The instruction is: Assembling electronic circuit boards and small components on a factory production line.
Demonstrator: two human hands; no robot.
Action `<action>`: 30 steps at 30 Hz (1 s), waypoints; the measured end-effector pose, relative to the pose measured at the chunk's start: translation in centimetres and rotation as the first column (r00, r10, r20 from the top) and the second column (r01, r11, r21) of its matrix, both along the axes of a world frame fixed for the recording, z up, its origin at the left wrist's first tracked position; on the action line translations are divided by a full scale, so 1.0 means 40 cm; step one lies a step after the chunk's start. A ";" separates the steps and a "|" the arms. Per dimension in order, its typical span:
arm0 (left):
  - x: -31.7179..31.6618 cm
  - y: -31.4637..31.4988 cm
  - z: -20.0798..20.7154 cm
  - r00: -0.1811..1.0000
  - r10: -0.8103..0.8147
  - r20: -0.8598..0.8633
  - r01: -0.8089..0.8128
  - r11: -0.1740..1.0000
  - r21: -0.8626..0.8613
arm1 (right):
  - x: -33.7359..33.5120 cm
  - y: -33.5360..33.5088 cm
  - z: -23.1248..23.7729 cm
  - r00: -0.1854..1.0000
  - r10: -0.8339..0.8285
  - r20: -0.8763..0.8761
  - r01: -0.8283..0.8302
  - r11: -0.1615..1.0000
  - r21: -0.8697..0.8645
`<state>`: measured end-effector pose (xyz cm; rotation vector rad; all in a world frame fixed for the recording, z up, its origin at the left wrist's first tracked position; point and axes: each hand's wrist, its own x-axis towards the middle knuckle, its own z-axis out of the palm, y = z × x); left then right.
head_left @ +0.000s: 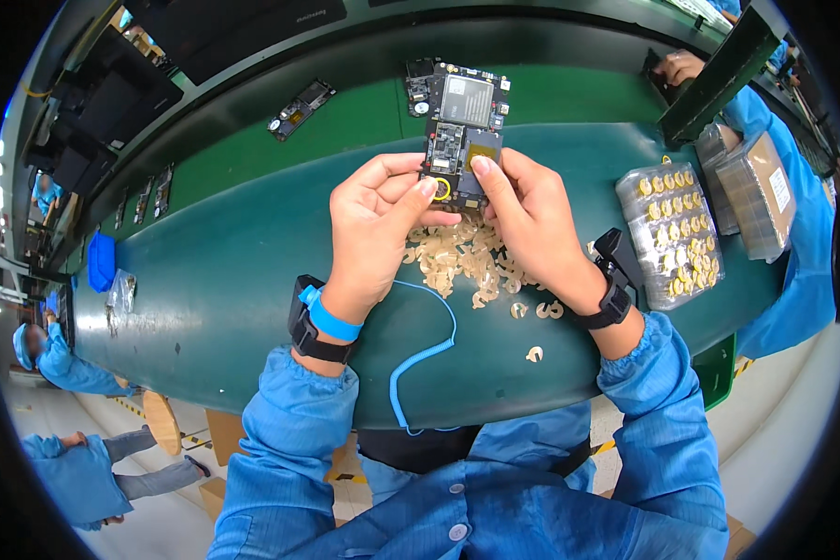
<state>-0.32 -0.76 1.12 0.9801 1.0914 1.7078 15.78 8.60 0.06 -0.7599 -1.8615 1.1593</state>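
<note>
Both my hands hold a black circuit board (468, 98) upright above the green work mat. My left hand (380, 213) grips its lower left corner, thumb beside a small yellow-ringed round part (441, 189). My right hand (523, 203) pinches the lower right side, its thumb on a dark block with a gold patch (482, 152). Behind and below the board lies a loose pile of small beige C-shaped pieces (471, 261), partly hidden by my hands. A blue coiled wrist cord (422, 356) runs down over the mat from near my left wrist.
A clear tray of round gold-edged parts (670, 233) stands to the right, beside stacked trays (756, 196) and a co-worker's blue sleeve (803, 261). More circuit boards (301, 109) lie on the green strip behind. A blue bin (102, 261) sits far left; a dark metal post (721, 79) rises at the right.
</note>
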 end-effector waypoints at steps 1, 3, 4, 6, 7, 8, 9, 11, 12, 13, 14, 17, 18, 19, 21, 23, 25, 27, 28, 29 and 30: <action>0.000 0.001 -0.003 1.000 0.000 0.000 0.000 1.000 0.002 | -0.001 -0.001 -0.002 1.000 -0.003 -0.009 0.002 1.000 -0.020; 0.002 0.001 -0.008 0.999 -0.022 0.027 0.021 1.000 0.016 | -0.002 -0.004 0.001 1.000 0.001 -0.017 -0.002 0.999 -0.037; 0.003 0.002 -0.004 0.999 -0.018 0.027 0.018 1.000 0.018 | 0.000 -0.004 0.005 1.000 -0.003 -0.026 0.002 0.999 -0.043; 0.006 0.001 0.008 0.998 -0.046 0.042 0.045 0.999 0.029 | 0.002 -0.002 0.005 0.999 -0.007 -0.034 0.005 0.999 -0.052; 0.007 -0.001 0.008 0.998 -0.044 0.043 0.043 0.999 0.029 | 0.003 0.004 0.004 1.000 -0.002 -0.030 0.001 0.999 -0.038; 0.009 0.000 0.009 0.999 -0.044 0.029 0.043 0.999 0.030 | 0.004 0.008 0.005 1.000 0.000 -0.025 -0.001 1.000 -0.022; 0.010 0.001 0.009 0.999 -0.044 0.014 0.044 0.999 0.030 | 0.004 0.007 0.003 1.000 -0.001 -0.023 0.000 1.000 -0.020; 0.005 0.001 0.007 0.999 -0.039 -0.005 0.039 0.999 0.021 | 0.001 0.005 -0.002 1.000 0.000 -0.023 0.000 1.000 -0.021; 0.003 0.000 0.005 0.999 -0.031 -0.025 0.032 0.999 0.010 | 0.000 0.003 -0.001 1.000 0.001 -0.024 -0.002 1.000 -0.021; 0.003 0.001 0.005 0.999 -0.030 -0.026 0.030 0.999 0.011 | 0.000 0.000 0.002 1.000 -0.002 -0.025 0.001 0.999 -0.036; 0.004 0.002 0.004 0.999 -0.031 -0.018 0.031 0.999 0.012 | 0.001 -0.002 0.004 1.000 -0.007 -0.026 0.005 0.999 -0.051; 0.005 0.000 0.008 1.000 -0.025 -0.007 0.025 1.000 0.015 | 0.002 0.002 0.004 1.000 0.006 -0.016 -0.007 0.999 -0.043; 0.006 -0.001 0.010 1.000 -0.017 -0.005 0.017 1.000 0.017 | 0.003 0.002 0.004 1.000 0.005 -0.015 -0.006 0.999 -0.042; 0.007 -0.001 0.011 1.000 -0.017 -0.004 0.017 1.000 0.018 | 0.004 0.000 0.003 1.000 -0.002 -0.010 0.001 0.999 -0.049; 0.006 0.001 0.010 1.000 -0.018 -0.008 0.018 1.000 -0.004 | 0.002 -0.001 0.002 1.000 -0.005 -0.010 0.004 0.998 -0.057; 0.007 0.001 0.009 1.000 -0.014 -0.007 0.014 1.000 -0.006 | 0.002 -0.004 0.007 1.000 -0.011 -0.029 0.009 0.999 -0.049; 0.008 -0.001 0.009 1.000 -0.013 -0.002 0.013 1.000 -0.007 | 0.002 0.001 0.002 1.000 -0.004 -0.019 0.003 0.999 -0.037; 0.007 0.000 0.011 1.000 -0.007 -0.024 0.007 1.000 0.000 | 0.002 0.006 -0.006 1.000 0.003 -0.008 -0.004 1.000 -0.025; 0.009 0.001 0.009 1.000 -0.008 -0.023 0.008 1.000 0.000 | 0.003 0.006 -0.009 1.000 -0.003 -0.005 0.003 1.000 -0.019; 0.009 0.001 0.007 1.000 -0.009 -0.011 0.009 1.000 -0.006 | 0.002 0.006 -0.010 1.000 -0.008 -0.002 0.008 1.000 -0.012; 0.009 0.003 0.005 1.000 -0.010 0.001 0.010 1.000 -0.011 | 0.001 0.005 -0.006 1.000 -0.008 -0.002 0.008 1.000 -0.011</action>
